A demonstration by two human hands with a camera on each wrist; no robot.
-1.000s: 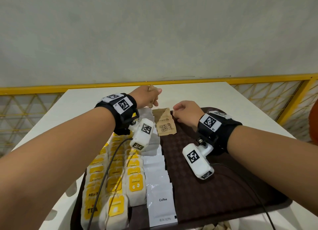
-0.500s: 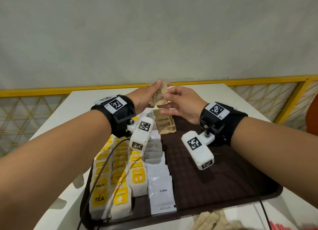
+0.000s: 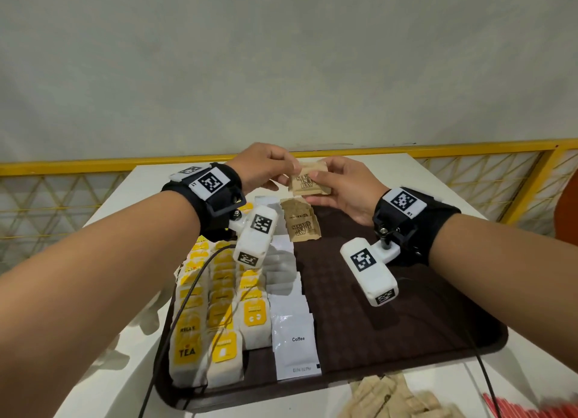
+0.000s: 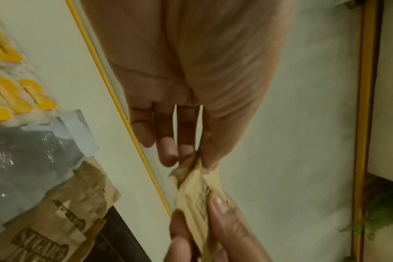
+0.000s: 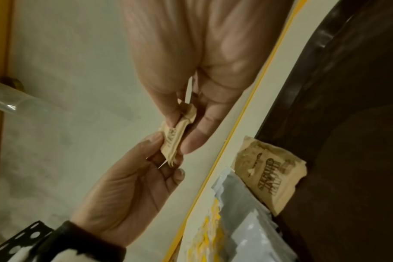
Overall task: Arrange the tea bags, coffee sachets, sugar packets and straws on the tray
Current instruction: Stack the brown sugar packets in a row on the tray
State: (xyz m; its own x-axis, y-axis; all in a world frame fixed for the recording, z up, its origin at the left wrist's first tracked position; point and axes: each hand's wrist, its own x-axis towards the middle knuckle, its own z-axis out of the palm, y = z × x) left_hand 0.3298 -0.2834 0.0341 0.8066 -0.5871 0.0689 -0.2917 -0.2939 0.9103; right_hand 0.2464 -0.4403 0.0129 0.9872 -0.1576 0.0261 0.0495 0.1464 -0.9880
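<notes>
Step in hand: sugar stage; both hands held one brown sugar packet (image 3: pixel 309 179) in the air above the far end of the tray (image 3: pixel 391 333).
Left hand (image 3: pixel 266 167): fingertips pinched the packet's left edge.
Right hand (image 3: pixel 344 189): thumb and fingers pinched its right side.
Placed sugar: two packets (image 3: pixel 301 222) lay overlapped on the tray's far end, beside the coffee sachets (image 3: pixel 292 317).
Next move: likely one hand released, the packet set down beside those.
Already arranged: tea bags (image 3: pixel 219 317) in rows at left.
Waiting: loose sugar packets (image 3: pixel 387 399) and red straws (image 3: pixel 528 410) on the desk (image 3: pixel 438 179), near edge.
In the way: wrist-camera cables trailing across the tray.
</notes>
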